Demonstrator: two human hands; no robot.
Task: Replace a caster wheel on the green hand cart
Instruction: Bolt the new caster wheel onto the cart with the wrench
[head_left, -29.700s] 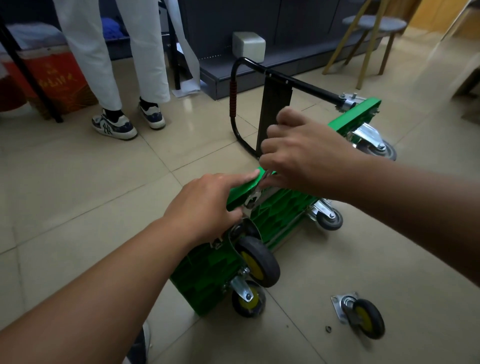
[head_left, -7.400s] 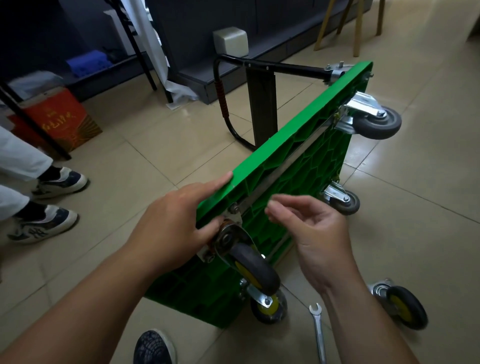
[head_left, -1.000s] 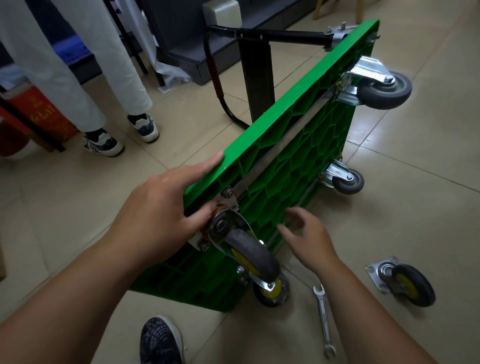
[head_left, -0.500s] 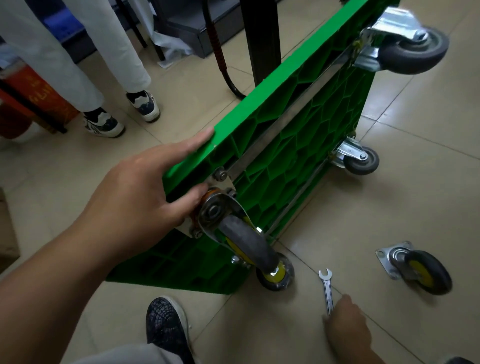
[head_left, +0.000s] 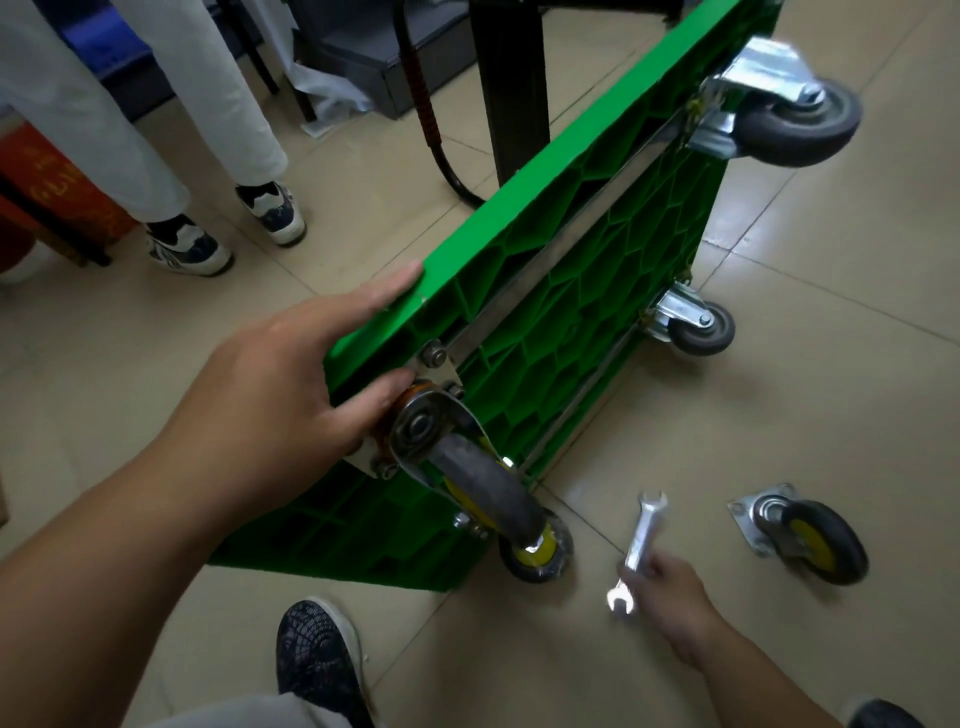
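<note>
The green hand cart (head_left: 566, 291) stands tipped on its long edge, ribbed underside facing me. My left hand (head_left: 291, 395) grips its upper edge, thumb pressed beside the mounting plate of a caster (head_left: 467, 467) with a grey tyre and yellow hub. Bolts show on that plate. My right hand (head_left: 670, 597) is low on the floor, shut on a silver open-ended wrench (head_left: 636, 551). A loose caster wheel (head_left: 810, 535) with its plate lies on the tiles to the right. Another yellow-hubbed caster (head_left: 535, 551) rests on the floor under the cart.
Two grey casters (head_left: 789, 114) (head_left: 696, 327) sit at the cart's far end. The black handle (head_left: 431, 124) folds behind. A person in white trousers and sneakers (head_left: 228, 228) stands at left beside a red box (head_left: 57, 197). My shoe (head_left: 317, 654) is near the cart.
My right hand left the cart's underside, dropped to the floor and picked up the wrench, which now lifts off the tiles. My left hand stayed on the cart edge.
</note>
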